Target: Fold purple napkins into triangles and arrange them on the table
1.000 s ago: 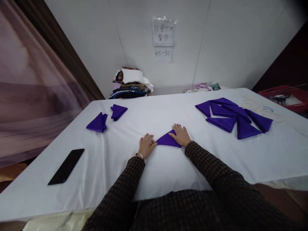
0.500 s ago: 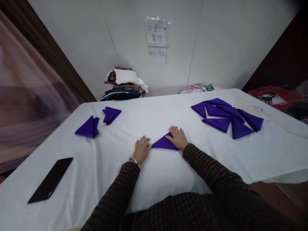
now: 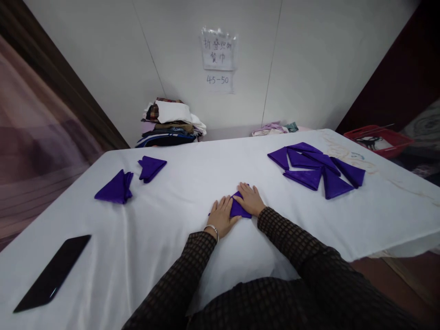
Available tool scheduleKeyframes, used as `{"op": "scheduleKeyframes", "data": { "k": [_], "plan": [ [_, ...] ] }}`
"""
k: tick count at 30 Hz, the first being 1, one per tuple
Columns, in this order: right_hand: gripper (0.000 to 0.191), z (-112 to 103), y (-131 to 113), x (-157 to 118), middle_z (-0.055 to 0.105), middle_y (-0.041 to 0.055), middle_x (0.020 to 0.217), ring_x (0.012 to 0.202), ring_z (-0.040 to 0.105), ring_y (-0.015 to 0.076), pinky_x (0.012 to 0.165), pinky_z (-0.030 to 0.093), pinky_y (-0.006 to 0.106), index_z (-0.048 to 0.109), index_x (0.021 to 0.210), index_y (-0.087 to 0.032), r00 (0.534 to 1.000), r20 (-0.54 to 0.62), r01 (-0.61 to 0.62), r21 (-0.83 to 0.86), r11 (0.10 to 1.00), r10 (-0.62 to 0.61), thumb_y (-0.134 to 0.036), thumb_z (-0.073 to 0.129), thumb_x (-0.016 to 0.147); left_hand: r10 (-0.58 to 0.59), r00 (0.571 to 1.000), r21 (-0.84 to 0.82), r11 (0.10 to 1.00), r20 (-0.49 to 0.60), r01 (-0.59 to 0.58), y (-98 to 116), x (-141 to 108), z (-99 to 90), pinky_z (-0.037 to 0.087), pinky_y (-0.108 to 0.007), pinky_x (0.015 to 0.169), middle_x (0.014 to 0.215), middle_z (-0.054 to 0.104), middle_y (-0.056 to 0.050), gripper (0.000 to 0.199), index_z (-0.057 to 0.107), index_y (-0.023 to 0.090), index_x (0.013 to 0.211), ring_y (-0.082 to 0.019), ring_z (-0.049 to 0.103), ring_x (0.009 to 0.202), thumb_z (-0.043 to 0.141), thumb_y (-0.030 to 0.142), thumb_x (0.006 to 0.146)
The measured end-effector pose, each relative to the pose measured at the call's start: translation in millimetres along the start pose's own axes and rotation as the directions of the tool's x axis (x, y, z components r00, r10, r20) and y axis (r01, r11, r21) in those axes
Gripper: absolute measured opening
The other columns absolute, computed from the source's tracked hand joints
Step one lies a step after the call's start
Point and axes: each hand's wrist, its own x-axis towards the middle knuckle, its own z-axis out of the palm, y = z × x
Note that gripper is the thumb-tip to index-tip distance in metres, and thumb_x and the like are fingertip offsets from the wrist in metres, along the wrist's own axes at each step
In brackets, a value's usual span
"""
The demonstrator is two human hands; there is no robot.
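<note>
A purple cloth napkin (image 3: pixel 239 210), folded into a triangle, lies on the white tablecloth (image 3: pixel 178 183) in front of me. My left hand (image 3: pixel 222 216) rests flat over its left part, fingers stretched out, with the napkin's left tip just showing past them. Across the right part lies my right hand (image 3: pixel 250 199), also flat and open, its fingers pointing to the far side. Both palms press on the fabric, so much of the napkin is hidden under them.
Several folded purple napkins (image 3: pixel 305 179) lie at the right. Two more, a nearer one (image 3: pixel 112 189) and a farther one (image 3: pixel 153 167), are at the left. A black flat slab (image 3: pixel 53 272) lies near left. Stacked clothes (image 3: pixel 172 121) and a red basket (image 3: pixel 388 142) stand beyond the table.
My left hand has moved right, from beside the napkin's left tip onto the napkin. The right hand stays on its right part. The view has shifted slightly.
</note>
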Motion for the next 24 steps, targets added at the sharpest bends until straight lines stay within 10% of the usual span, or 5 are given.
{"op": "scheduleKeyframes", "data": {
  "k": [24],
  "plan": [
    [0.069,0,10,4,0.021,0.0125,0.150,0.138,0.014,0.0219,0.108,0.007,0.047,0.023,0.143,-0.013,0.983,0.016,-0.180,-0.027,0.983,0.180,-0.057,0.019,0.091,-0.148,0.988,0.050,0.987,-0.048,0.150,24,20,-9.0,0.013,-0.054,0.110,0.142,0.040,-0.011,0.050,0.044,0.019,0.131,-0.028,0.021,0.137,0.033,0.043,0.089]
  ]
}}
